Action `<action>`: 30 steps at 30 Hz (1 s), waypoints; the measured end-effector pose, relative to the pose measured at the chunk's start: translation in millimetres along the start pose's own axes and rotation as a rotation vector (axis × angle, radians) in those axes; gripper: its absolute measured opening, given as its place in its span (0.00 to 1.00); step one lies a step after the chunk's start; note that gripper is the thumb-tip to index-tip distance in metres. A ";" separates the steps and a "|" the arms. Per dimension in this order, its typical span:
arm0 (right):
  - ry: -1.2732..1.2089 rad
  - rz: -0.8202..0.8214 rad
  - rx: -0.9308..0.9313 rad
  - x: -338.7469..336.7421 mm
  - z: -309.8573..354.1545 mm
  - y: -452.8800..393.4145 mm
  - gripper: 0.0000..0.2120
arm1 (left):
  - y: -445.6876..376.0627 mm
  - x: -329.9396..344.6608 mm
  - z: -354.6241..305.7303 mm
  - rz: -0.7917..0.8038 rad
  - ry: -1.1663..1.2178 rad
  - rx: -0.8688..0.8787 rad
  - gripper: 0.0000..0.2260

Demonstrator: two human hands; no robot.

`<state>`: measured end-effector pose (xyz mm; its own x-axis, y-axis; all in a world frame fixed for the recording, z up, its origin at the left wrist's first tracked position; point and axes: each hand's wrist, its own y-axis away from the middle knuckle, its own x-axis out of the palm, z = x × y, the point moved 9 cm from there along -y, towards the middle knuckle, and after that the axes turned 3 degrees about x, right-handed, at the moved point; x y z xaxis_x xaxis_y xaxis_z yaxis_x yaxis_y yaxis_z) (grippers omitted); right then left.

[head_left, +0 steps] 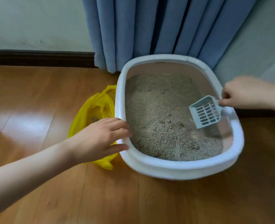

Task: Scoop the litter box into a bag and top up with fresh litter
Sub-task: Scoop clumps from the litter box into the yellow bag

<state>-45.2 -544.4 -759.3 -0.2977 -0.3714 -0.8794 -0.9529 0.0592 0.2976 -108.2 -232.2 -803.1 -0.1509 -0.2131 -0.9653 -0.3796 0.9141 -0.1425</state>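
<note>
On floor (pixel 36 102): one litter box (pixel 178 168), one scoop (pixel 205 111) (held), one bag (pixel 99 104).

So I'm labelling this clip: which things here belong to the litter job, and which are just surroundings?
Part of the job:
- litter box, with litter inside
- slotted scoop, held by the right hand
- yellow bag on the floor beside the box
- left hand, resting on the box rim

Just surroundings:
- blue curtain
- wooden floor
- wall and dark skirting
</note>
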 end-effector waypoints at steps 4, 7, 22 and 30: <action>0.311 -0.020 -0.087 7.8 8.1 2.6 0.16 | -1.9 10.1 -9.5 0.023 -0.003 0.119 0.15; 0.407 0.012 -0.239 19.8 40.3 0.5 0.12 | -1.4 7.5 -8.6 0.003 0.019 0.116 0.15; -0.095 0.213 -0.587 80.9 83.9 12.5 0.23 | -1.2 7.1 -8.4 -0.060 0.025 0.097 0.16; -0.546 0.254 -0.332 73.0 135.0 20.2 0.23 | -0.3 8.2 -7.8 -0.041 0.028 0.091 0.15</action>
<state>-94.1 -445.2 -867.7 -0.5796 0.1415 -0.8025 -0.8069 -0.2371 0.5410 -116.4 -236.8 -809.3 -0.1628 -0.2595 -0.9519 -0.3019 0.9316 -0.2023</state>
